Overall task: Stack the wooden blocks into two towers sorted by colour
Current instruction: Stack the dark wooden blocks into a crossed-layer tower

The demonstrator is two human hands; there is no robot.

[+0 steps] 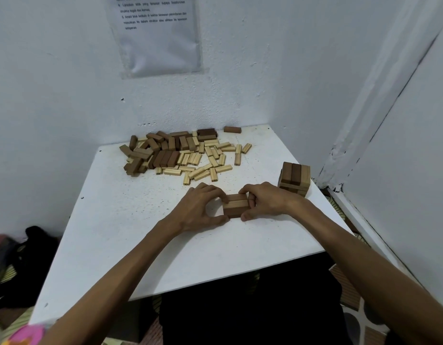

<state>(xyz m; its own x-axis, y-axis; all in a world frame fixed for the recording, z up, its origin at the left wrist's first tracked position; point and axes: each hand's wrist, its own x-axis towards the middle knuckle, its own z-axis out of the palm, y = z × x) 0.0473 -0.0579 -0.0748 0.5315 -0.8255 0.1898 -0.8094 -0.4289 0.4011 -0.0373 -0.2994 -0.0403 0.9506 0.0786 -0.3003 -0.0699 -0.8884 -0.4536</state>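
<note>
A small row of brown blocks [236, 205] lies side by side on the white table [130, 235], near its middle front. My left hand [199, 210] grips the row from the left, thumb at the front and fingers curled over the back. From the right, my right hand [265, 201] pinches the same row. A short tower of brown blocks [295, 177] stands at the table's right edge, a few layers high. Loose dark brown blocks [157, 151] and pale blocks [210, 158] lie in a heap at the back.
One brown block [232, 129] lies alone by the back wall. White walls close in behind and to the right, with a printed sheet [157, 33] taped up. A dark bag [21, 252] sits on the floor at left.
</note>
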